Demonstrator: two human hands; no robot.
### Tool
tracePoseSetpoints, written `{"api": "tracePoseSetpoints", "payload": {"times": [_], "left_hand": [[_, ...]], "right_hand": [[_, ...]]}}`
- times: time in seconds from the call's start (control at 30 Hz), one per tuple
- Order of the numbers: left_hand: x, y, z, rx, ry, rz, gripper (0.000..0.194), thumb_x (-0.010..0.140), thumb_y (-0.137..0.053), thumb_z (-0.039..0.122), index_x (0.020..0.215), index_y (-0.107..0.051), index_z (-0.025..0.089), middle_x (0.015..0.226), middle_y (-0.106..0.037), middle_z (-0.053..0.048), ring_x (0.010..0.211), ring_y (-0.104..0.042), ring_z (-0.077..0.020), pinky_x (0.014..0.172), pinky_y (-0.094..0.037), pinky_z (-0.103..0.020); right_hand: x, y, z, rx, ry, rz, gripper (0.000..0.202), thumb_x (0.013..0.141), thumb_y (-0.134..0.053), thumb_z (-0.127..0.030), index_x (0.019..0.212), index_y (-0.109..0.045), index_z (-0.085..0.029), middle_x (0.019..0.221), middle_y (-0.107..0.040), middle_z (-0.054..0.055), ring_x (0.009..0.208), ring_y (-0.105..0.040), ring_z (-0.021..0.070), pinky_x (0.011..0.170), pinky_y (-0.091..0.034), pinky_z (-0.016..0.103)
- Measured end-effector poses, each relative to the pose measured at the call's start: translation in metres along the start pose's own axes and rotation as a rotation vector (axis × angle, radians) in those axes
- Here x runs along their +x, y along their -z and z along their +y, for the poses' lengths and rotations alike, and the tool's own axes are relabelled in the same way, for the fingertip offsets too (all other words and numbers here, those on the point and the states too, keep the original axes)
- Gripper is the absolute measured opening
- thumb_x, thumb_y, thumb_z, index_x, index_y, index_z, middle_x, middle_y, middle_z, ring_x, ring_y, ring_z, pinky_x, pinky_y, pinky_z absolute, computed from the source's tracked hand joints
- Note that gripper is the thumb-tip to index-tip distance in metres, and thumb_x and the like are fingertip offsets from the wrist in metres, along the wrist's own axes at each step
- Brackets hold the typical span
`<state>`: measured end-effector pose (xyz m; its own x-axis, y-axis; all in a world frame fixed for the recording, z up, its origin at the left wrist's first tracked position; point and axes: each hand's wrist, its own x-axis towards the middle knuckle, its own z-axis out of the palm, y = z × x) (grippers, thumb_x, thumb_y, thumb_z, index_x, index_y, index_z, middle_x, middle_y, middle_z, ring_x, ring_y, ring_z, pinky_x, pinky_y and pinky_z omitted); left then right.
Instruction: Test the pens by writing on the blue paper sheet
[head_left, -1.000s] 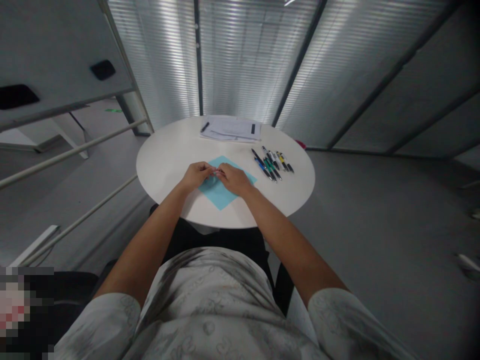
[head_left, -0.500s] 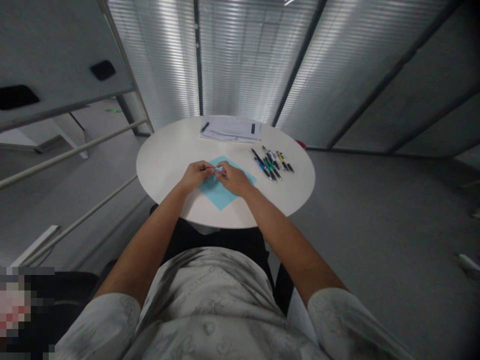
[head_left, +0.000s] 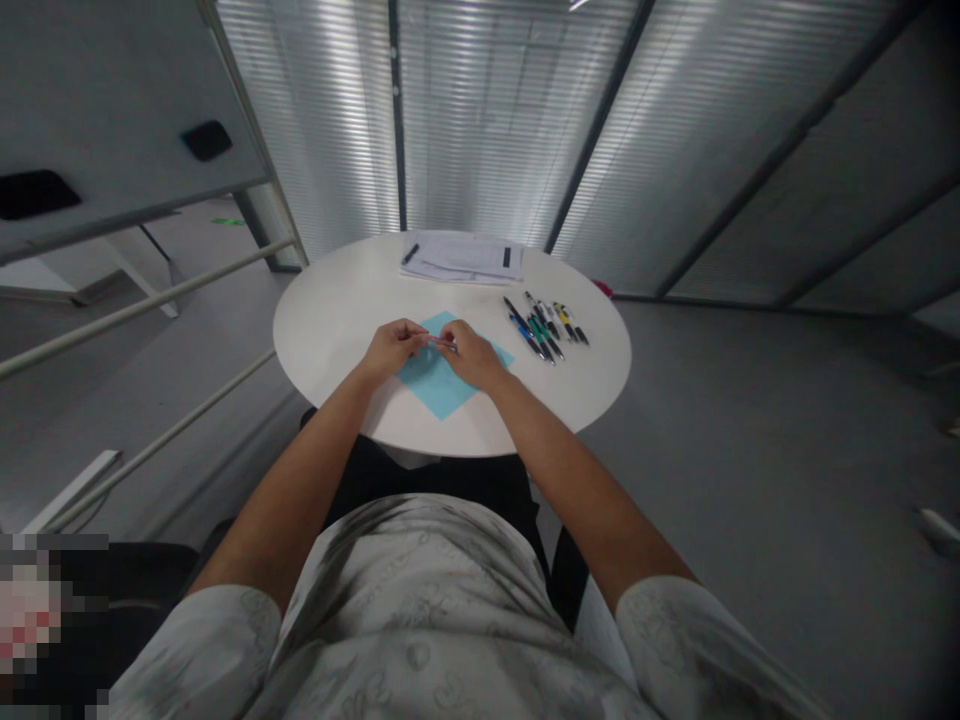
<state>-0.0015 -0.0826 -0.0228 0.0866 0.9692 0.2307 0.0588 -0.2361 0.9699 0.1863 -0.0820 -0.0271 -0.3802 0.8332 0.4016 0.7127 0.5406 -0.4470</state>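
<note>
Between my two hands spans a thin reddish, pen-like stick [head_left: 441,342], too small to make out in detail. My left hand [head_left: 394,348] pinches its left end with the fingertips. The right end sits in the closed fingers of my right hand [head_left: 471,355]. Both hands are over a light blue square sheet [head_left: 444,395], turned cornerwise on the white round table [head_left: 330,300]. Several pens [head_left: 536,330] with black, blue, green, white and yellow parts lie in a loose group to the right of the sheet.
At the table's far side lies a stack of white papers [head_left: 461,258] with a dark pen [head_left: 410,254] on its left part. A whiteboard frame with metal rails [head_left: 150,302] stands to the left. Window blinds [head_left: 480,130] rise behind the table.
My right hand has shifted slightly to the right, away from my left hand. More of the thin stick shows between them. My left hand has barely moved.
</note>
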Motion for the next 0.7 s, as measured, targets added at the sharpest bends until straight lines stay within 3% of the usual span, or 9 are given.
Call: {"api": "tracePoseSetpoints", "payload": {"times": [0.23, 0.43, 0.5, 0.6, 0.7], "left_hand": [[0.0016, 0.0013, -0.0052, 0.016, -0.016, 0.009, 0.016, 0.069, -0.073, 0.027, 0.076, -0.066, 0.015, 0.06, -0.06, 0.0, 0.052, -0.048, -0.0088, 0.051, -0.035, -0.024], [0.0014, 0.001, -0.0045, 0.003, -0.014, 0.001, 0.018, 0.068, -0.074, 0.029, 0.076, -0.066, 0.015, 0.061, -0.061, 0.0, 0.052, -0.048, -0.0089, 0.051, -0.036, -0.024], [0.0008, 0.0008, -0.003, 0.003, -0.011, 0.009, 0.017, 0.068, -0.074, 0.027, 0.075, -0.065, 0.015, 0.061, -0.061, -0.001, 0.052, -0.048, -0.0089, 0.051, -0.036, -0.024], [-0.0001, 0.0006, -0.0013, -0.007, -0.011, 0.011, 0.014, 0.068, -0.072, 0.025, 0.074, -0.065, 0.015, 0.062, -0.062, -0.001, 0.052, -0.049, -0.009, 0.052, -0.036, -0.025], [-0.0006, 0.0009, -0.001, -0.011, -0.003, 0.006, 0.014, 0.069, -0.072, 0.025, 0.074, -0.065, 0.015, 0.062, -0.061, -0.001, 0.052, -0.048, -0.0088, 0.052, -0.036, -0.024]], "right_hand": [[0.0014, -0.0011, 0.0024, 0.049, 0.041, -0.022, 0.027, 0.101, -0.041, -0.038, 0.103, -0.062, -0.022, 0.104, -0.059, 0.005, 0.096, -0.058, 0.0175, 0.084, -0.043, 0.029], [0.0025, -0.004, 0.0058, 0.101, -0.001, 0.02, 0.019, 0.091, -0.057, -0.032, 0.106, -0.055, -0.022, 0.104, -0.059, 0.003, 0.091, -0.056, 0.0172, 0.08, -0.044, 0.03], [0.0033, -0.0038, 0.0059, 0.091, 0.005, 0.006, 0.014, 0.094, -0.052, -0.033, 0.099, -0.057, -0.022, 0.102, -0.059, 0.004, 0.092, -0.056, 0.0173, 0.081, -0.044, 0.03], [0.0035, -0.003, 0.0056, 0.07, 0.032, -0.006, 0.025, 0.1, -0.04, -0.036, 0.094, -0.059, -0.021, 0.098, -0.059, 0.005, 0.095, -0.056, 0.0178, 0.084, -0.043, 0.03], [0.0031, -0.0039, 0.0068, 0.077, 0.028, 0.01, 0.022, 0.099, -0.043, -0.037, 0.101, -0.059, -0.021, 0.099, -0.06, 0.005, 0.091, -0.056, 0.0173, 0.082, -0.044, 0.03]]}}
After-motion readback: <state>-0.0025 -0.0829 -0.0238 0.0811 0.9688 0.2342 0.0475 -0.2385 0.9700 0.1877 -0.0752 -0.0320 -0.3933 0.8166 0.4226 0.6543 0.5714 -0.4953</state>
